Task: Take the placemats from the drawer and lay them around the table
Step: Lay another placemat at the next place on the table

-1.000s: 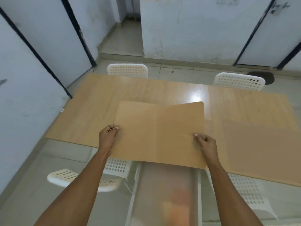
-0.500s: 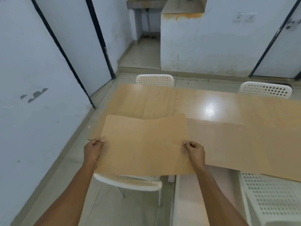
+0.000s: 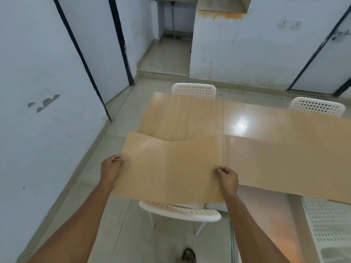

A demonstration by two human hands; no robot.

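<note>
Both hands pinching placemat (image 3: pixel 169 168): left hand (image 3: pixel 110 168) on left edge, right hand (image 3: pixel 227 177) on right edge. Mat sagging mid-air over worktop (image 3: pixel 182 114) near corner, just beside laid placemat (image 3: pixel 284 164). Risk: overhang off worktop edge, mat slides onto chair (image 3: pixel 180 212).

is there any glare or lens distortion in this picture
Head view: a bright glare patch sits on the table; door frames lean outward, wide-angle distortion; the held placemat is evenly lit, with no hard shadows.
</note>
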